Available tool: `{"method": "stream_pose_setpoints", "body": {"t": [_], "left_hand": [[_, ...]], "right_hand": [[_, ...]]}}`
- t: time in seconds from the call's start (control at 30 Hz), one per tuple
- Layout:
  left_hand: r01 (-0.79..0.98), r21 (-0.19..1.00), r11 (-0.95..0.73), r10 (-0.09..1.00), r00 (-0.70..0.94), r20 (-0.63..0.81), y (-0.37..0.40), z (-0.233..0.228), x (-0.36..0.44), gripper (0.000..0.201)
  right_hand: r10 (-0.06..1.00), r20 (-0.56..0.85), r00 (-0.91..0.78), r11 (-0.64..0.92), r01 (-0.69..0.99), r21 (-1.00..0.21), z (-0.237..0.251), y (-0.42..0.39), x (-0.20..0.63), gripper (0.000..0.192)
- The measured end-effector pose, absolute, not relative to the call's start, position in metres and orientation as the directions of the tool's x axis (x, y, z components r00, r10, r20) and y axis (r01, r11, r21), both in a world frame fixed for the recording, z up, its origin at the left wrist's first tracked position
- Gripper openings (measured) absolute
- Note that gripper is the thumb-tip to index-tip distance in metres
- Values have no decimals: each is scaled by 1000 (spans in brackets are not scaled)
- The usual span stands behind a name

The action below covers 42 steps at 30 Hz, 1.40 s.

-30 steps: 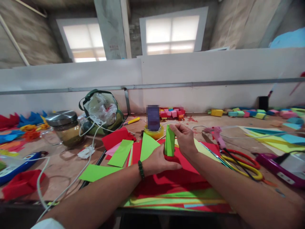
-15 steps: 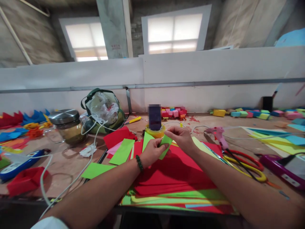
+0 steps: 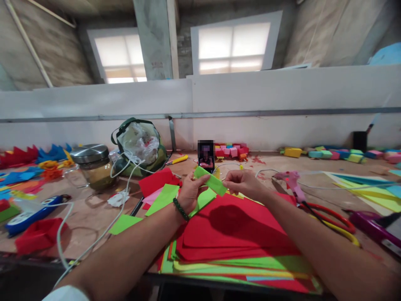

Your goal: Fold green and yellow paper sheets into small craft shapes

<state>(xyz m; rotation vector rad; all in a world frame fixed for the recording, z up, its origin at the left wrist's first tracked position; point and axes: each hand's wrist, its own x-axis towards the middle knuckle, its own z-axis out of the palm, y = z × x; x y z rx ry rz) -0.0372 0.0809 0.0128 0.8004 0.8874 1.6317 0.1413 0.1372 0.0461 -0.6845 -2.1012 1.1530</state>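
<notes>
Here the blurred dark object [image 3: 206, 154] standing at the back of the bench [image 3: 90, 213] cannot be made out, and the purple tool [image 3: 376, 228] at the right edge is cut off by the frame. The left hand [image 3: 190, 192] pinches one end of a folded green paper strip [image 3: 210, 180] between thumb and fingers; the right hand [image 3: 242, 184] closes on the other end, though its fingertips are partly hidden behind the strip. The strip is held tilted above a stack of red paper sheets [image 3: 232, 234], just in front of the blurred object. To the left, a glass jar [image 3: 94, 167] with a metal lid holds something yellowish that I cannot identify. Beside it a green bag [image 3: 139, 146] holds crumpled clear plastic. White cables [image 3: 125, 179] trail from the bag across the bench.
</notes>
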Motion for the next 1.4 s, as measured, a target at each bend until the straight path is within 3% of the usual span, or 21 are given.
{"method": "stream_pose_setpoints", "body": {"t": [0.23,0.37,0.5,0.73,1.03,1.4], "left_hand": [[-595,798,-98,994,-104,45,75,18,-27,36],[-602,791,-110,994,-85,73,68,22,-22,39],[-507,850,-146,986,-8,165,62,21,-20,43],[-320,915,-246,950,106,292,57,21,-18,42],[-210,900,-382,907,100,409,51,16,-15,33],[-132,927,-351,916,158,369,47,15,-14,34]], "right_hand": [[693,260,-672,459,134,-878,28,110,119,23],[708,355,-610,508,90,-857,43,113,128,27],[744,467,-477,517,-31,-855,61,114,135,25],[691,527,-496,565,-84,-821,68,109,139,19],[617,613,-495,720,39,-693,75,98,143,17],[626,540,-563,683,62,-728,82,95,148,21]]}}
